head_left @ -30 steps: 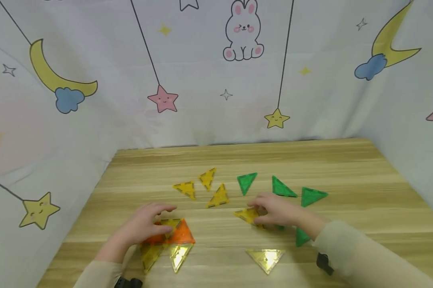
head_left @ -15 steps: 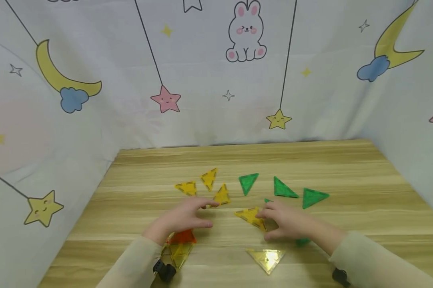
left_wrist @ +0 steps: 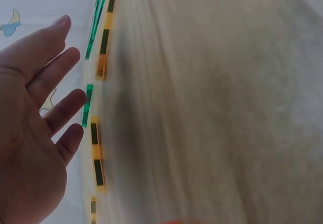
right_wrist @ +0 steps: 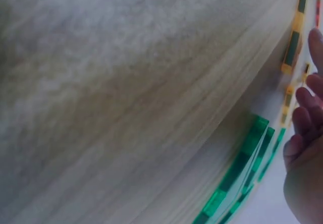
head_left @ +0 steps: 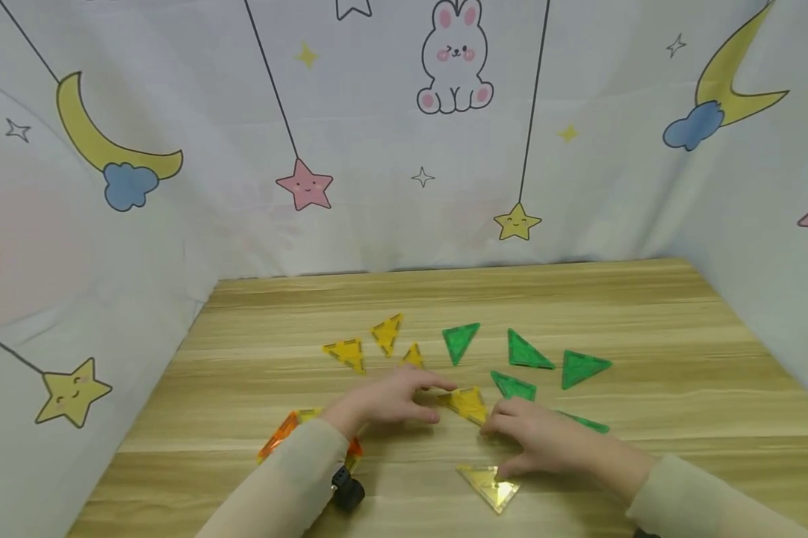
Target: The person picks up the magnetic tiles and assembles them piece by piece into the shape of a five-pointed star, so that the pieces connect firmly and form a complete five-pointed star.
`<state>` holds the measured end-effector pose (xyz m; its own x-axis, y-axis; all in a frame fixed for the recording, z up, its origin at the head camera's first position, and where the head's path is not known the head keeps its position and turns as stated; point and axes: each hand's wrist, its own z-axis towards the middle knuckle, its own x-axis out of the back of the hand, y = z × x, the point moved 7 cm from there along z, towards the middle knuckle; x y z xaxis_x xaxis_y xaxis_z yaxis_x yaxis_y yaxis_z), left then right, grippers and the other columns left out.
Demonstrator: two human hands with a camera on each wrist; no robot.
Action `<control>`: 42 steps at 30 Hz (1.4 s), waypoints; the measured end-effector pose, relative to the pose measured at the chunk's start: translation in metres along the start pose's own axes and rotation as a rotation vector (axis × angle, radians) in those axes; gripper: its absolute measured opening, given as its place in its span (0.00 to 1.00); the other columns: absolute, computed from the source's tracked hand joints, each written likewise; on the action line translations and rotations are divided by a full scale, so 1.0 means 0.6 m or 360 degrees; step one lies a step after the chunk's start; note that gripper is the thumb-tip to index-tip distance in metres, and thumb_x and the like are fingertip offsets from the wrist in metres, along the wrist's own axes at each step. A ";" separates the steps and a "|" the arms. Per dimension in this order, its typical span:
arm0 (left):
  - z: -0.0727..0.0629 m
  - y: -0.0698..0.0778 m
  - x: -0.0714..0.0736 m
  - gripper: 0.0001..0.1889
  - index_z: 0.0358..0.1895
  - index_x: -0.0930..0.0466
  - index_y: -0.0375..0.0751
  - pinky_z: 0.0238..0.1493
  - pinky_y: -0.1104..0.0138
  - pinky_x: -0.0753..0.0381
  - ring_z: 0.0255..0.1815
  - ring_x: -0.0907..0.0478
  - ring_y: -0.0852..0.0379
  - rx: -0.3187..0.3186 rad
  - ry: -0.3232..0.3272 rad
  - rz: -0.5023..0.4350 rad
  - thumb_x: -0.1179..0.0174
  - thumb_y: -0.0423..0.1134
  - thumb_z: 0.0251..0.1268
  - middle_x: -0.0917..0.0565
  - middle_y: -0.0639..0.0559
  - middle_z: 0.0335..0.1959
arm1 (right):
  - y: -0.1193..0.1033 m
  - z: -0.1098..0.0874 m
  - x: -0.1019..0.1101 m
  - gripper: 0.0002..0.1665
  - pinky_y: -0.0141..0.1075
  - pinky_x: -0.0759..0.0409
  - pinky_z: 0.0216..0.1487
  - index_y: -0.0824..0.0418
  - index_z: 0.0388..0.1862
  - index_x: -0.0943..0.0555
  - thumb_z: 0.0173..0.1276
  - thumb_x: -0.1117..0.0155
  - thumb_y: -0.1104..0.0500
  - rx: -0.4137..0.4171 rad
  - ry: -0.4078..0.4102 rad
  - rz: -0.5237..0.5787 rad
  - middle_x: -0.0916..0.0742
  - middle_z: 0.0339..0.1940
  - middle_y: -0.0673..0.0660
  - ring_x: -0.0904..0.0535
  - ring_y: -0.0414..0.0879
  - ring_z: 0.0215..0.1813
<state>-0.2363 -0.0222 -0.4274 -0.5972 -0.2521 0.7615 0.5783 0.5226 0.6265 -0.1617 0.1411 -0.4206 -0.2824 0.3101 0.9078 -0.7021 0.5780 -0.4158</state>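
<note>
In the head view my left hand (head_left: 393,397) hovers palm down, fingers extended, its fingertips right at the left corner of a translucent yellow triangular magnetic tile (head_left: 470,404). The left wrist view shows the same hand (left_wrist: 38,113) with fingers spread and nothing in them. My right hand (head_left: 545,439) is at that tile's right side, fingers loosely bent. Its thumb overlaps the top right of a paler yellow triangular tile (head_left: 488,487) nearer the front. Orange tiles (head_left: 279,436) and a yellow tile lie partly hidden under the left sleeve.
Yellow triangular tiles (head_left: 346,353) lie loose behind the left hand, one partly covered by it. Several green triangular tiles (head_left: 526,351) are scattered behind and beside the right hand. A white patterned cloth (head_left: 377,239) stands along the wooden table's (head_left: 646,314) back and sides.
My left hand has moved right from the orange and yellow tiles to the middle yellow tile. My right hand has drawn back toward the front, slightly right, off the middle yellow tile.
</note>
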 end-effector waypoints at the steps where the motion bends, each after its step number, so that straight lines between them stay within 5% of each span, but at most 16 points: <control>1: 0.001 0.002 -0.003 0.27 0.65 0.30 0.56 0.58 0.61 0.34 0.60 0.35 0.59 -0.0001 -0.0020 0.0022 0.39 0.48 0.62 0.30 0.64 0.63 | -0.001 0.000 -0.001 0.28 0.38 0.26 0.49 0.53 0.50 0.22 0.57 0.36 0.37 0.0011 0.0000 -0.0010 0.25 0.47 0.43 0.28 0.40 0.49; 12: -0.033 -0.001 -0.014 0.28 0.66 0.31 0.53 0.64 0.57 0.41 0.64 0.37 0.54 -0.0005 -0.0057 0.0291 0.38 0.48 0.61 0.31 0.59 0.66 | 0.001 0.009 0.006 0.30 0.37 0.26 0.47 0.55 0.47 0.21 0.52 0.32 0.37 0.0096 0.0093 -0.0131 0.25 0.43 0.45 0.28 0.40 0.46; 19: -0.088 -0.027 -0.012 0.32 0.67 0.33 0.52 0.67 0.54 0.47 0.67 0.40 0.55 0.0128 -0.0048 0.0173 0.37 0.49 0.59 0.32 0.58 0.66 | -0.003 0.019 0.012 0.31 0.34 0.26 0.42 0.56 0.45 0.21 0.50 0.32 0.36 0.0264 0.0191 -0.0246 0.25 0.40 0.45 0.29 0.39 0.41; 30: -0.136 -0.031 -0.008 0.30 0.66 0.32 0.52 0.57 0.59 0.36 0.57 0.37 0.56 0.0199 -0.0028 0.0087 0.37 0.50 0.60 0.31 0.58 0.65 | 0.003 0.051 0.004 0.32 0.36 0.26 0.44 0.58 0.45 0.22 0.51 0.35 0.35 0.0253 0.0144 -0.0311 0.24 0.40 0.47 0.28 0.41 0.41; 35: -0.136 -0.028 -0.006 0.25 0.64 0.29 0.48 0.60 0.57 0.37 0.59 0.34 0.56 0.0125 0.0027 0.0034 0.39 0.46 0.63 0.27 0.58 0.61 | 0.016 0.059 0.006 0.34 0.37 0.26 0.44 0.60 0.47 0.21 0.52 0.35 0.36 0.0127 0.0096 -0.0220 0.24 0.40 0.48 0.28 0.42 0.42; 42: -0.115 -0.034 0.008 0.22 0.63 0.27 0.52 0.58 0.55 0.36 0.60 0.35 0.54 0.0113 0.0148 0.0022 0.41 0.42 0.65 0.27 0.61 0.61 | 0.015 0.029 0.004 0.32 0.39 0.25 0.47 0.58 0.50 0.22 0.55 0.36 0.36 -0.0139 -0.0012 -0.0006 0.24 0.44 0.46 0.27 0.41 0.46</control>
<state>-0.2128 -0.0902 -0.4254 -0.5334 -0.3175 0.7840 0.5430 0.5821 0.6052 -0.1801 0.1340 -0.4210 -0.2850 0.3025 0.9095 -0.6437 0.6427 -0.4155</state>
